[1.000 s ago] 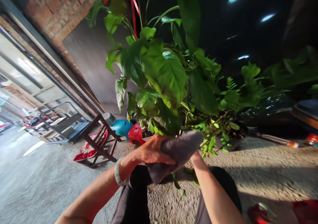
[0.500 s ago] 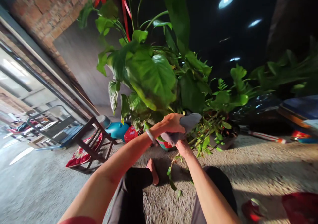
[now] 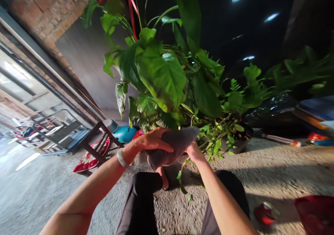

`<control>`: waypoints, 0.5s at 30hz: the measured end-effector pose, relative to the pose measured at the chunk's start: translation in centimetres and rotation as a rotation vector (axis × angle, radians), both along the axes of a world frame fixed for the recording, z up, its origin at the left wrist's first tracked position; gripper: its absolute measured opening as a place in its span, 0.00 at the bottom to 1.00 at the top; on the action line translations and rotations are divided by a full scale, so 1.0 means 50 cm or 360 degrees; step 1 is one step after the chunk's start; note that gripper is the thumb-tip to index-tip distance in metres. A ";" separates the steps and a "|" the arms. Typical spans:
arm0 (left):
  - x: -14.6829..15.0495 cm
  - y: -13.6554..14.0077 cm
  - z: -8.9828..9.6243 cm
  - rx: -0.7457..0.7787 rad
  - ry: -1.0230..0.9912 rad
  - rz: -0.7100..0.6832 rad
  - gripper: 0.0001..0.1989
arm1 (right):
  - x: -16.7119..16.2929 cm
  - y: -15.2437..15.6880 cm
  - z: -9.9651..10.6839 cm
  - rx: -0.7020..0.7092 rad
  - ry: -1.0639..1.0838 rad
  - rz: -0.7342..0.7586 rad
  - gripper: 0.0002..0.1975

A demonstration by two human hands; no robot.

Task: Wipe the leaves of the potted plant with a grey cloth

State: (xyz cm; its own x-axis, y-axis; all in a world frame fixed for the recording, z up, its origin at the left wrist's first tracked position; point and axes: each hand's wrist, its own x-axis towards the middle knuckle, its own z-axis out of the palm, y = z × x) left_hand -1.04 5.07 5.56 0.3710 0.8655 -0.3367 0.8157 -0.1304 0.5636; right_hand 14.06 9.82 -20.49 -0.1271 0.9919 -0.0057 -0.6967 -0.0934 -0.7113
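Between my two hands is a grey cloth (image 3: pixel 171 148), bunched into a long shape in front of the plant, above the ground. My left hand (image 3: pixel 155 140) lies over its left part with the thumb and fingers gripping it; a pale bangle circles that wrist. At the lower right of the cloth, my right hand (image 3: pixel 193 151) is closed on its edge, and its fingers are partly hidden behind the cloth. Just beyond both hands grows a large leafy plant (image 3: pixel 161 78) with broad green leaves. Its pot is hidden from sight.
To the left a wooden chair (image 3: pixel 97 146) with a red cushion stands near a blue rounded container (image 3: pixel 124 134) and a platform trolley (image 3: pixel 65 137). A smaller potted plant (image 3: pixel 232 144) is at right. Red items (image 3: pixel 266 213) lie on the rough ground.
My left hand has moved left and down, nearer to me, drawing the grey cloth with it. More of the cloth now shows between the hands. My right hand has hardly moved.
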 end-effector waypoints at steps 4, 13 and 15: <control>-0.008 0.009 0.026 0.0344 -0.0192 0.0168 0.27 | 0.056 0.007 -0.004 -0.0201 0.0150 -0.0217 0.17; 0.085 0.046 -0.036 0.0291 -0.0365 0.0020 0.20 | 0.163 0.058 0.049 -0.0209 0.0354 -0.0474 0.12; 0.111 0.057 -0.085 0.0191 -0.0355 -0.0016 0.22 | 0.156 0.059 0.041 -0.0141 0.0255 -0.0484 0.11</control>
State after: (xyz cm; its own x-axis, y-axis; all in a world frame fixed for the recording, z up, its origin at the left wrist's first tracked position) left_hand 4.53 7.94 1.30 0.4332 0.8902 -0.1406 0.6713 -0.2146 0.7094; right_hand 21.88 12.77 -18.46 0.1674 0.9811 -0.0975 -0.8041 0.0787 -0.5892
